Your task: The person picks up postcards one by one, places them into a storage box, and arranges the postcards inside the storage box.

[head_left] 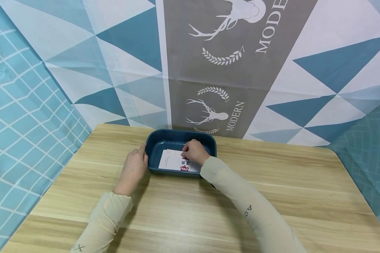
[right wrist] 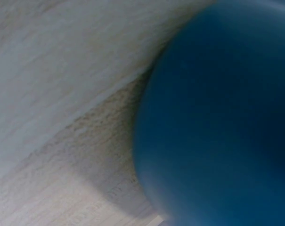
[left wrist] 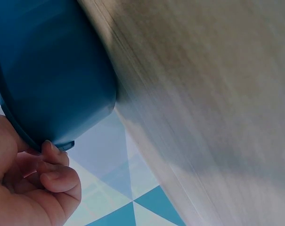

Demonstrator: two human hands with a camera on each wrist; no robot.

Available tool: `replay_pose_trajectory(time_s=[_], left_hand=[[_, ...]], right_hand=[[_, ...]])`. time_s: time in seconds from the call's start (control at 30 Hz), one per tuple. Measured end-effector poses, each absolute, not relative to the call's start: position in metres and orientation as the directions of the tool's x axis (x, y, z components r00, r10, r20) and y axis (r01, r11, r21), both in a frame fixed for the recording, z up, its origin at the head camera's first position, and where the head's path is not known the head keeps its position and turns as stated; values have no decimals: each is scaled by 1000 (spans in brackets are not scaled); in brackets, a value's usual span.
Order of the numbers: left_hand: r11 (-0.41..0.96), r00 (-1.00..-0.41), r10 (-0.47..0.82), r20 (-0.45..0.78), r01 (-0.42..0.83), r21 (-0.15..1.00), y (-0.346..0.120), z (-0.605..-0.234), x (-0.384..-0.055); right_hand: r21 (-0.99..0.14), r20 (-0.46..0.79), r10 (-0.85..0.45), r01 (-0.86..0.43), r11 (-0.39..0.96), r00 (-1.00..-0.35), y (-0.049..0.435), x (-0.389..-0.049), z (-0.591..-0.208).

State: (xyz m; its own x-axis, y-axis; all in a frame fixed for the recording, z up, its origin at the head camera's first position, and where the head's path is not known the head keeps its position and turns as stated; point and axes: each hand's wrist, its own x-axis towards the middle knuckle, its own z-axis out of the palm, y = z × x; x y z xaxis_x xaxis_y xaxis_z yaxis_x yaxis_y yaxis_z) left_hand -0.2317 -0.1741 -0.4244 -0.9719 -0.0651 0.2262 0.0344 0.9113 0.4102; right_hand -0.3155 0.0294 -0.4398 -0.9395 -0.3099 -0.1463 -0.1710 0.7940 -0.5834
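A dark blue rectangular basin (head_left: 177, 133) with rounded corners stands near the back of the wooden table. White paper cards (head_left: 169, 160) with red and dark printed characters lie overlapping inside it. My left hand (head_left: 134, 167) grips the basin's left end; in the left wrist view its curled fingers (left wrist: 60, 179) hold the rim lip. Reaching over the front right corner, my right hand (head_left: 195, 151) pinches the upper edge of a card with thumb and forefinger. The right wrist view shows the basin's outer wall (right wrist: 217, 122) up close, with the hand itself out of sight.
Behind the basin rises a patterned cloth backdrop (head_left: 209, 77) with triangles, deer heads and lettering. Blue tiled-pattern cloth (head_left: 19, 105) hangs at the left side. The wood-grain tabletop (head_left: 272, 168) extends to the right and in front of the basin.
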Motion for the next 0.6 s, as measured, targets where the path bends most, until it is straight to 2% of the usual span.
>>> replay_pose_trajectory(time_s=[0.6], left_hand=[[913,-966,-43,254,65,404,-175,-430,-235]], right_hand=[[-593,-142,-371,-221,775,-918,38,-320,-439]])
